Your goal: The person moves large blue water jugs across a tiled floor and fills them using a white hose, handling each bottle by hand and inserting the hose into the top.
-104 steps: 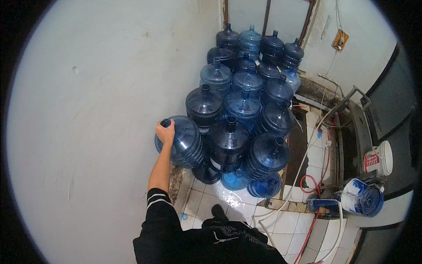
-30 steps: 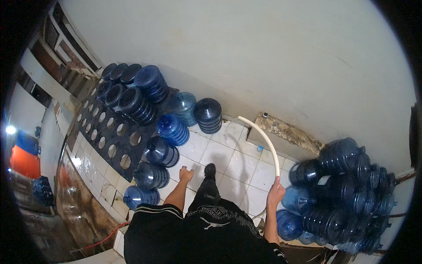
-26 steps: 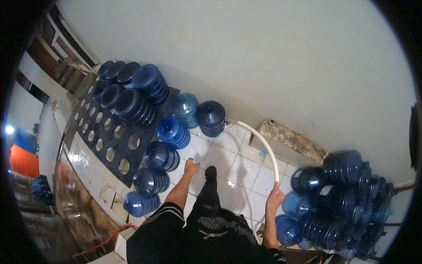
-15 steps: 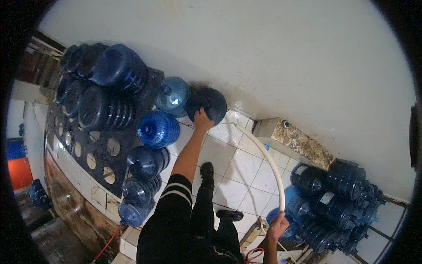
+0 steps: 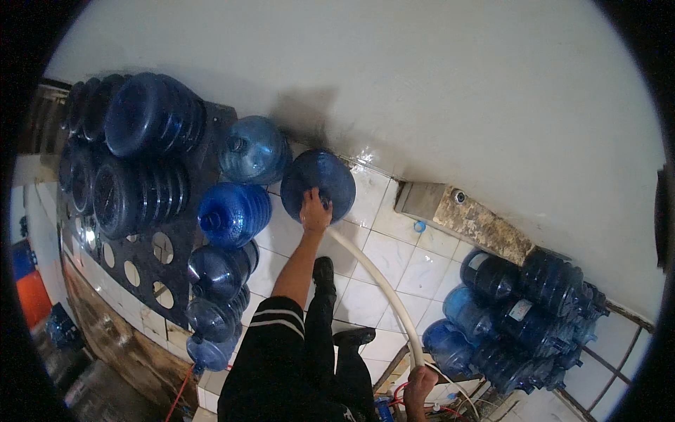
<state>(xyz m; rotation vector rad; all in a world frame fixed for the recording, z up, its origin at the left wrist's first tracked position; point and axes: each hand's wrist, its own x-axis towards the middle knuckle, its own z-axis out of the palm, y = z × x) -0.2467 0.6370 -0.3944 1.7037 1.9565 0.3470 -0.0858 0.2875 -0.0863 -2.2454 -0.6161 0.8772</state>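
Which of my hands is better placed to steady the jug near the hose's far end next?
Probably your left hand: it is at the neck end of the dark blue jug. Your right hand is farther back, closed around the cream hose.

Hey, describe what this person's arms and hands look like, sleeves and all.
The left hand and right hand are bare, no gloves. The left sleeve is black, short, with two pale stripes near its hem. The right sleeve is out of view.
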